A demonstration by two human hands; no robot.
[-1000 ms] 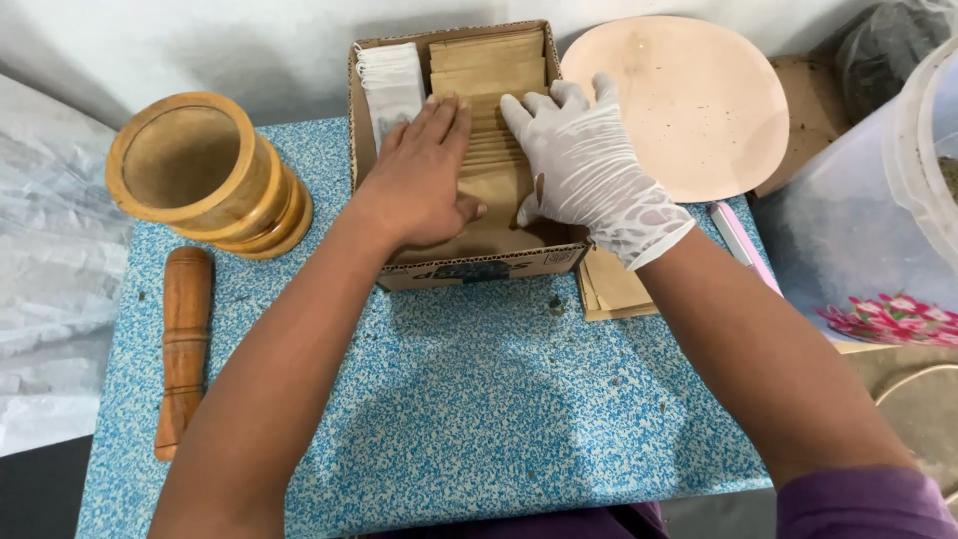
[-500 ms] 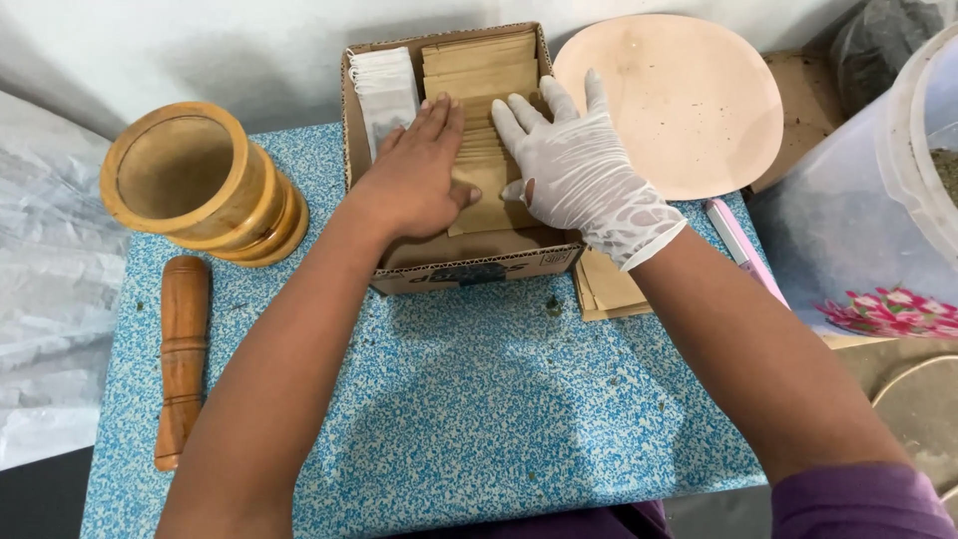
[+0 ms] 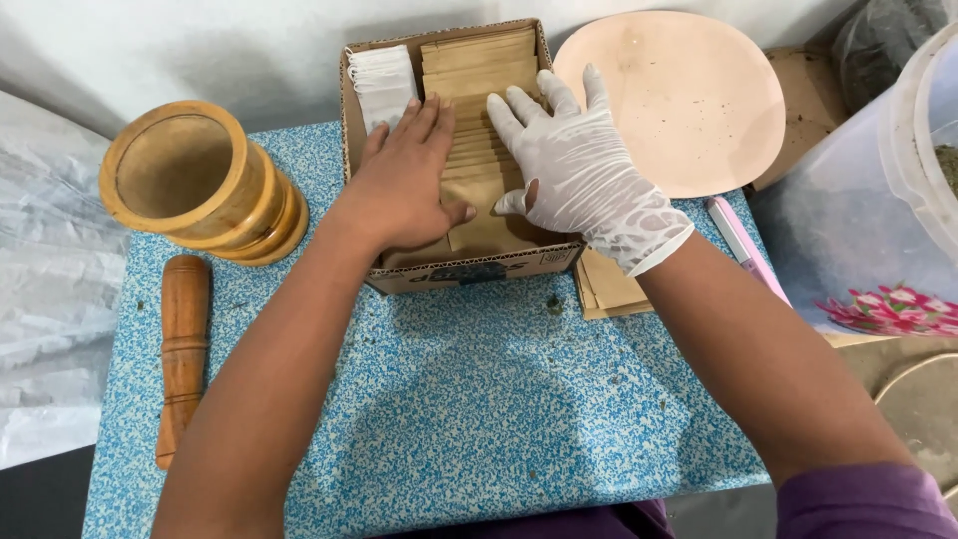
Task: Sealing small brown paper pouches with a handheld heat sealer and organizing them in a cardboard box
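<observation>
Envelopes [image 3: 477,150], brown paper, are standing packed on edge in a cardboard box [image 3: 469,268] on the blue table [image 3: 469,399]. Bare left hand [image 3: 404,185] and gloved right hand [image 3: 579,175] are resting flat on their top edges, fingers spread, clamping nothing. Judged light, thin, easily creased; best pinched at the top edge, just under the fingertips. White packets [image 3: 382,80] are sitting beyond the left fingers. Palms are hiding the nearer rows; the count is unclear.

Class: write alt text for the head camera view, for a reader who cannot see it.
A bare left hand and white-gloved right hand rest on brown paper packets in a cardboard box on a blue speckled table; a wooden mortar stands left.
</observation>
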